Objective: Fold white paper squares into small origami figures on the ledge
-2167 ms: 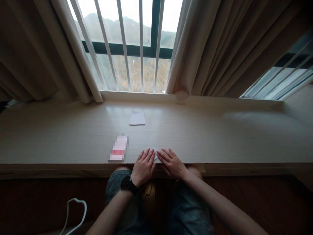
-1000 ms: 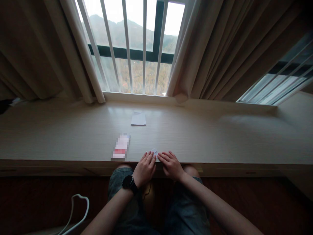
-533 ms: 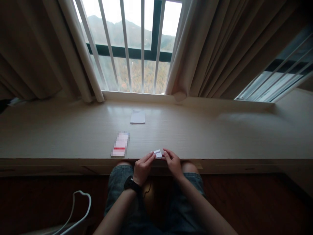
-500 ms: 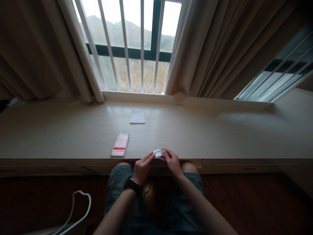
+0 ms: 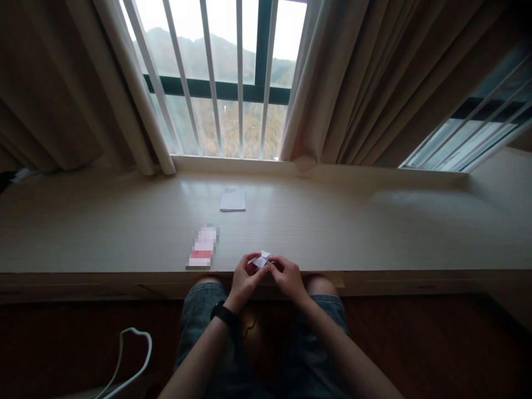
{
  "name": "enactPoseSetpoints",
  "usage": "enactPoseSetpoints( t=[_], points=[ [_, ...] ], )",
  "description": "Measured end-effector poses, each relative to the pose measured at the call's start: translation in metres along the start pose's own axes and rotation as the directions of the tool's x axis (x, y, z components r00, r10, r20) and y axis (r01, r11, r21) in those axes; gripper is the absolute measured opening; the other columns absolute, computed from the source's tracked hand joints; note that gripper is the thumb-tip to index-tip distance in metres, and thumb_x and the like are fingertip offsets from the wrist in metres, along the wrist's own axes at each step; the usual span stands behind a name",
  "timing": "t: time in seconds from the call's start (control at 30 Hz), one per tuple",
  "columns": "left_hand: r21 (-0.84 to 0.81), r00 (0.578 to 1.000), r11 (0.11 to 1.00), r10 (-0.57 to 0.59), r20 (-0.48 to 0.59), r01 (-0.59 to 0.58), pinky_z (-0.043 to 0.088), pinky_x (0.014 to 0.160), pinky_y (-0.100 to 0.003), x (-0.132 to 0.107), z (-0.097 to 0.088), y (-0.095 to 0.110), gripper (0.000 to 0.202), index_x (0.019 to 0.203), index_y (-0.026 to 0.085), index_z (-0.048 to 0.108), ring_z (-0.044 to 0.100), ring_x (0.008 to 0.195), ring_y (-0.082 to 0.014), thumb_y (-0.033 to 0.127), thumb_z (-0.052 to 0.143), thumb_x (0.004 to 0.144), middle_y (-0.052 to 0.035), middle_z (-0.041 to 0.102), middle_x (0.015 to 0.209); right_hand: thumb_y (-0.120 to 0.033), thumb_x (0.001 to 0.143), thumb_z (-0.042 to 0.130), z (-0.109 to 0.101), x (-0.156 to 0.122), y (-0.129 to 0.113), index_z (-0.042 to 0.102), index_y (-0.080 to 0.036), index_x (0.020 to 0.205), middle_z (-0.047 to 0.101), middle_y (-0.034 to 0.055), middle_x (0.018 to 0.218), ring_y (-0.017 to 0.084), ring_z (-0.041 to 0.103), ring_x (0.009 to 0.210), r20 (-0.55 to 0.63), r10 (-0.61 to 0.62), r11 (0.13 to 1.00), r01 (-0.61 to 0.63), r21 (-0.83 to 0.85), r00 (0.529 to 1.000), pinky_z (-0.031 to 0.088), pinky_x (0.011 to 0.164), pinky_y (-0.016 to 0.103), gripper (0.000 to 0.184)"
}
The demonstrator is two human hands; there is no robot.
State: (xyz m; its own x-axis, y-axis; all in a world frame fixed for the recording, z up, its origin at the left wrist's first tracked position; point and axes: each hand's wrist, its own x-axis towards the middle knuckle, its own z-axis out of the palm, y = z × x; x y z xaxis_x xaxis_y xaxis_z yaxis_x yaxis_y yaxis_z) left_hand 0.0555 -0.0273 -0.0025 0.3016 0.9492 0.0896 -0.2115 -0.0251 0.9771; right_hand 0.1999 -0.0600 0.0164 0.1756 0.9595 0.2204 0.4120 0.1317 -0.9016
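Observation:
A small folded piece of white paper (image 5: 261,259) is held up between both hands at the table's front edge. My left hand (image 5: 245,278), with a dark watch (image 5: 224,313) on its wrist, pinches the paper from the left, thumb below and fingers behind. From the right, my right hand (image 5: 287,276) grips the paper's corner between thumb and fingertips. The folds are too small to make out fully. Farther back lies a stack of white paper squares (image 5: 233,200). A phone (image 5: 203,247) with a blurred-out screen rests left of my hands.
The pale table (image 5: 366,233) runs across the view below a barred window (image 5: 224,111). Curtains (image 5: 344,83) hang on both sides. My knees are under the table edge. A white cable (image 5: 147,354) loops at lower left.
The paper has been turned and now shows a more pointed, folded shape. My left hand has shifted its hold, its fingers now behind the paper. The right hand has moved slightly left.

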Motion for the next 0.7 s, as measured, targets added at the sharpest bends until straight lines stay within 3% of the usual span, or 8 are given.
enactPoseSetpoints(
  t=[0.13,0.2,0.37,0.43,0.57,0.7],
  points=[
    [0.135,0.992,0.989,0.072,-0.1,-0.058,0.053,0.092,-0.038,0.011,0.004,-0.008,0.049,0.114,0.018,0.058,0.063,0.107,-0.024,0.034,0.077,0.072,-0.0142,0.055,0.131,-0.02,0.084,0.054,0.003,-0.002,-0.002,0.072,-0.023,0.094,0.072,0.0056,0.103,0.022,0.068,0.095,-0.086,-0.138,0.983,0.126,-0.133,0.987,0.052,0.087,0.035,0.021],
    [0.175,0.987,0.984,0.07,-0.142,-0.045,0.052,0.094,-0.039,0.014,0.005,-0.011,0.05,0.117,0.017,0.057,0.061,0.111,-0.0244,0.035,0.076,0.074,-0.0149,0.055,0.129,-0.019,0.087,0.05,0.005,-0.001,0.001,0.07,-0.022,0.097,0.071,0.0067,0.106,0.022,0.067,0.098,-0.093,-0.198,0.968,0.18,-0.173,0.976,0.052,0.089,0.035,0.023],
    [0.142,1.0,0.99,0.027,-0.008,-0.025,0.049,0.099,-0.04,0.014,0.008,-0.009,0.048,0.123,0.015,0.054,0.061,0.112,-0.0232,0.031,0.069,0.081,-0.0145,0.061,0.123,-0.014,0.087,0.046,0.006,-0.001,0.007,0.064,-0.02,0.108,0.069,0.0095,0.112,0.022,0.064,0.105,-0.035,-0.305,0.921,0.286,-0.264,0.952,0.05,0.094,0.037,0.028],
    [0.173,0.999,0.985,0.027,-0.019,-0.023,0.05,0.097,-0.039,0.014,0.009,-0.008,0.046,0.125,0.015,0.053,0.062,0.11,-0.0225,0.029,0.065,0.083,-0.014,0.063,0.121,-0.014,0.087,0.046,0.007,-0.002,0.006,0.061,-0.021,0.112,0.069,0.0087,0.108,0.021,0.066,0.099,-0.02,-0.297,0.92,0.28,-0.273,0.955,0.052,0.09,0.034,0.03],
    [0.372,0.987,0.928,0.046,-0.152,0.014,0.05,0.094,-0.038,0.015,0.005,-0.006,0.035,0.121,0.015,0.057,0.064,0.105,-0.0218,0.023,0.051,0.088,-0.0113,0.066,0.115,-0.018,0.087,0.049,0.008,0.0,-0.002,0.06,-0.02,0.108,0.07,0.0067,0.094,0.019,0.066,0.08,-0.084,-0.202,0.946,0.172,-0.277,0.976,0.053,0.077,0.03,0.025],
    [0.438,0.988,0.899,0.052,-0.143,0.016,0.049,0.092,-0.037,0.018,0.0,-0.006,0.032,0.113,0.015,0.064,0.064,0.103,-0.0222,0.018,0.049,0.085,-0.0098,0.068,0.112,-0.018,0.083,0.051,0.005,0.003,-0.003,0.062,-0.02,0.101,0.07,0.0053,0.088,0.019,0.066,0.076,-0.128,-0.094,0.965,0.059,-0.255,0.987,0.052,0.075,0.029,0.021]
  ],
)
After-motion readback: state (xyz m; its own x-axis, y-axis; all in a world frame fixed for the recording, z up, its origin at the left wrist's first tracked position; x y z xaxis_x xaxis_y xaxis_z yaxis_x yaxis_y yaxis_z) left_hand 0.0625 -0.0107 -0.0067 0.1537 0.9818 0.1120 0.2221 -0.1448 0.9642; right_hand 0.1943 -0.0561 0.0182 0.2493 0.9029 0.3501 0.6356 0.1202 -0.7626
